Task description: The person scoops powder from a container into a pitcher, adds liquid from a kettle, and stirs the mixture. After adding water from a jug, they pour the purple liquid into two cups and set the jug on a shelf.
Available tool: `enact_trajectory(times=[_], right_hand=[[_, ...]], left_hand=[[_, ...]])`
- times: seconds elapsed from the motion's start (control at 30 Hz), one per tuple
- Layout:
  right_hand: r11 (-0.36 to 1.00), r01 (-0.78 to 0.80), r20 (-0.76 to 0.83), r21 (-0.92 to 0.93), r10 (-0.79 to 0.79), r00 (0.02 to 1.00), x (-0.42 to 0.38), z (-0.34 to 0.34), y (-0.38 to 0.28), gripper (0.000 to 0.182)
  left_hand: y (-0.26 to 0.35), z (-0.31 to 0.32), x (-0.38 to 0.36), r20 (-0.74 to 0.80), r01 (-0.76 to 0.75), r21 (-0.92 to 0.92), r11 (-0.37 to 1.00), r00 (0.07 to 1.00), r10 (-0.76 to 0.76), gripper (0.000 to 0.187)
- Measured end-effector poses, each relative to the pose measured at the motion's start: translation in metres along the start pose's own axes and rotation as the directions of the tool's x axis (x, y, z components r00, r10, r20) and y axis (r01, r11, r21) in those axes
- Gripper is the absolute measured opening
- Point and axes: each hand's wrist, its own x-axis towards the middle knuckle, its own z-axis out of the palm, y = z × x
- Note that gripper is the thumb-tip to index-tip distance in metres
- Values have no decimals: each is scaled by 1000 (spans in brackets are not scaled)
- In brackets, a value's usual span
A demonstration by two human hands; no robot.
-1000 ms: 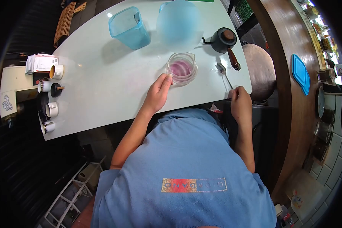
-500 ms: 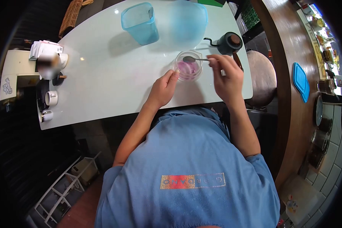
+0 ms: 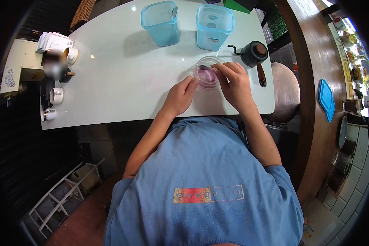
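Observation:
A round clear container [image 3: 196, 69] with pink-purple stuff at its bottom stands near the front edge of the white table. My left hand [image 3: 182, 95] grips its left side, thumb against the wall. My right hand [image 3: 235, 84] is over the right rim, its fingers pinched round the handle of a metal spoon [image 3: 207, 68]. The spoon's bowl end dips inside the container; most of the handle is hidden behind my fingers.
Two translucent blue plastic tubs, a left one [image 3: 162, 30] and a right one [image 3: 214, 33], stand behind the container. A black gooseneck kettle [image 3: 252, 54] is at the right. Mugs [image 3: 56, 96] line the left edge. A blue lid [image 3: 326, 100] lies on the wooden counter.
My right hand has lowered and moved left over the container, taking the spoon deeper inside. My left hand keeps its hold. The view has shifted slightly, and the right tub now appears sharp.

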Motion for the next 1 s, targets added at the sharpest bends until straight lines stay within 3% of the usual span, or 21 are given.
enact_trajectory(times=[0.1, 0.2, 0.37, 0.57, 0.8, 1.0], right_hand=[[996, -53, 67, 78, 48, 997, 1, 1, 0, 10], [984, -120, 120, 132, 104, 987, 4, -3, 2, 8], [999, 50, 84, -12, -49, 995, 16, -5, 10, 7], [992, 64, 122, 109, -78, 990, 21, -2, 10, 9], [993, 106, 85, 50, -110, 990, 22, -3, 17, 10], [994, 55, 147, 96, -69, 987, 20, -8, 15, 10]], left_hand=[[0, -1, 0, 48, 45, 21, 999, 998, -46, 39], [-1, 2, -1, -25, -23, -2, 1000, 999, 23, 38], [-4, 2, 0, -11, -19, -20, 1000, 1000, 19, 37], [-4, 3, 0, -10, -7, -23, 1000, 1000, 7, 38], [-6, 5, 1, -32, -16, -42, 999, 999, 15, 39], [-3, 2, 1, -8, 24, -16, 1000, 1000, -24, 39]])
